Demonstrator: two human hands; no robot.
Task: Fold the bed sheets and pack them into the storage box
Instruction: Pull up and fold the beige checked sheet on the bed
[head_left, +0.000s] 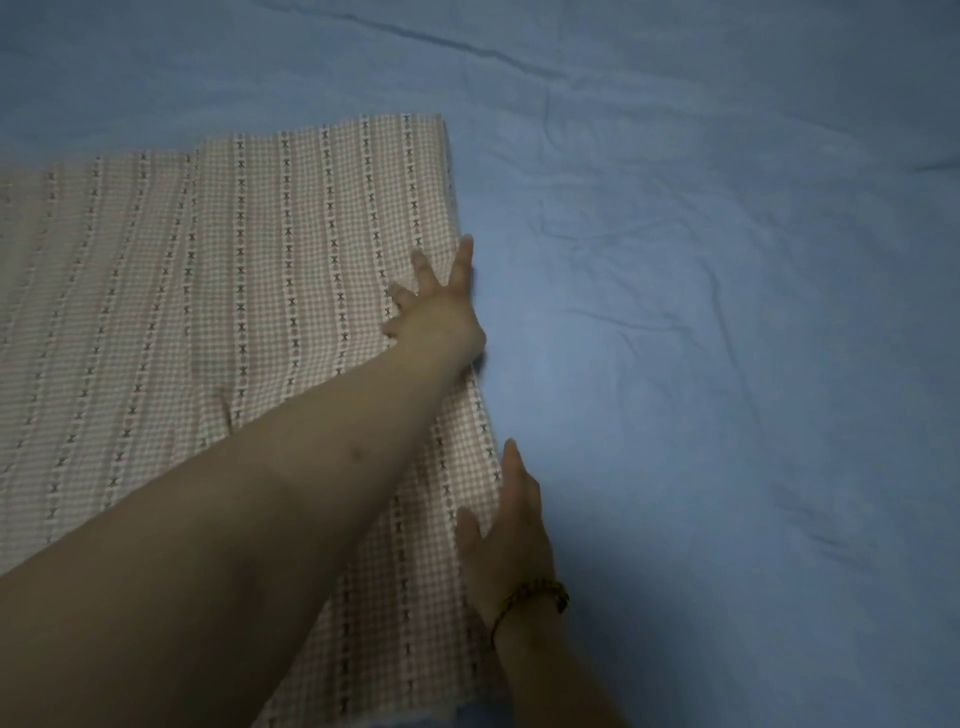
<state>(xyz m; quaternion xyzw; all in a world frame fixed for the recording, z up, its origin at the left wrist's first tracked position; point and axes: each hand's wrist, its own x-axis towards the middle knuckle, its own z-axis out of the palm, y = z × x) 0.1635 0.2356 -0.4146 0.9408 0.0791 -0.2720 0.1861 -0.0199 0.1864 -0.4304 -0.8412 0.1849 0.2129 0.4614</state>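
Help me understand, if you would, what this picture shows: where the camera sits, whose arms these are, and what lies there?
There is no machine here: a person works with two bare hands. The single picture comes from a wide-angle camera worn on the head, looking forward and down. The left hand reaches forward and rests with spread fingers on a pink checked bed sheet, near its right edge. The right hand, with a beaded bracelet on its wrist, lies flat along the same edge, nearer the camera. Neither has a grip on anything; both only rest on the cloth. The sheet lies on a wrinkled blue bed cover.
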